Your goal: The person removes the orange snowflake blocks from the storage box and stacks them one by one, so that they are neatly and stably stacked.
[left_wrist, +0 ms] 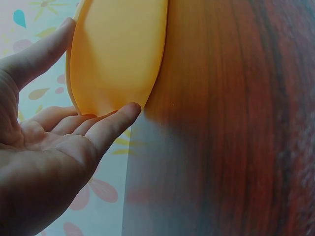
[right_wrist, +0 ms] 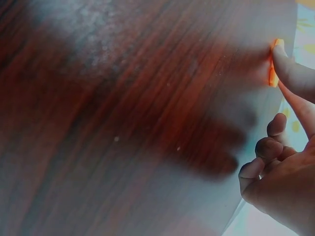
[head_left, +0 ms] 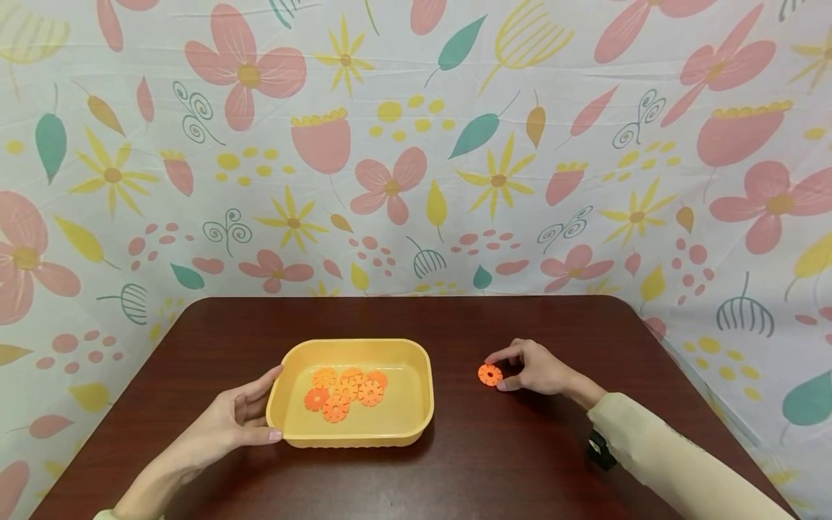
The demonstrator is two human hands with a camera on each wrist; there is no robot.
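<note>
A yellow plastic tub (head_left: 351, 440) stands on the dark wooden table, left of the middle. My left hand (head_left: 237, 415) grips its left end, thumb at the near corner and index finger at the far one. In the left wrist view my left hand (left_wrist: 64, 128) spans that end of the tub (left_wrist: 118, 59). Several orange notched snowflake discs (head_left: 336, 409) lie overlapping inside. To the right of the tub, my right hand (head_left: 539, 368) pinches one orange snowflake disc (head_left: 490, 375) by its edge, between thumb and index finger. The right wrist view shows this disc (right_wrist: 273, 73) edge-on, the other fingers curled.
The brown wooden table (head_left: 364, 484) reaches back to a hanging cloth (head_left: 390, 188) with flowers and leaves. Bare tabletop lies between the tub and my right hand. A black band (head_left: 599, 449) shows under the right sleeve (head_left: 669, 448).
</note>
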